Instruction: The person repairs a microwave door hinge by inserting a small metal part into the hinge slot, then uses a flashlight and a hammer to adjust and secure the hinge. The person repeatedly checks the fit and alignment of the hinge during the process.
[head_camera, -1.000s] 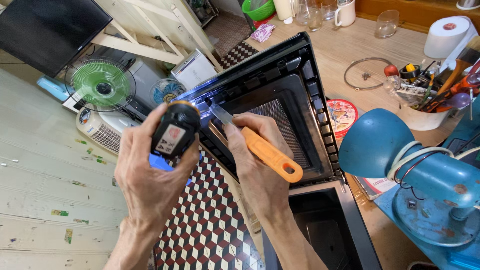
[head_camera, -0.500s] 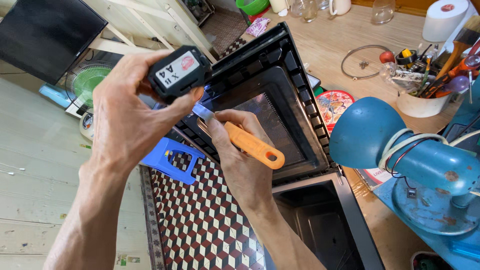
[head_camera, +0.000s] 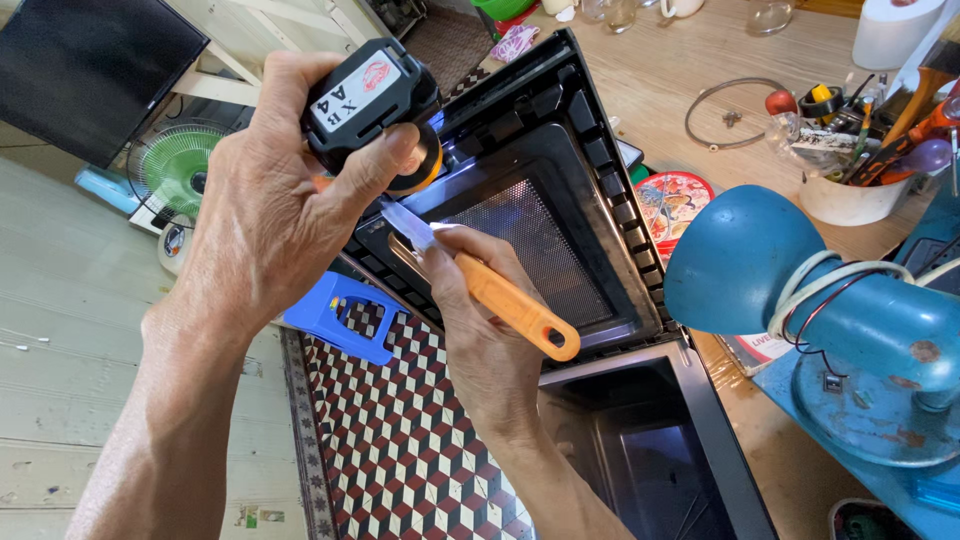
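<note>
Home repair workshop: cluttered wooden bench (head_camera: 700, 60), tub of tools (head_camera: 860, 180), dismantled fans (head_camera: 175, 165) on floor

Left hand (head_camera: 265, 215) grips black flashlight (head_camera: 372, 100); right hand (head_camera: 480, 320) presses orange-handled knife (head_camera: 490, 295) against microwave door (head_camera: 540, 230).

We note a black flashlight (head_camera: 372, 100) with an orange ring at its head, raised above the oven door's upper edge and angled down toward the glass. The orange-handled knife (head_camera: 490, 295) lies slanted, its pale blade against the inner frame of the open black microwave door (head_camera: 560, 200), which has a meshed window.
</note>
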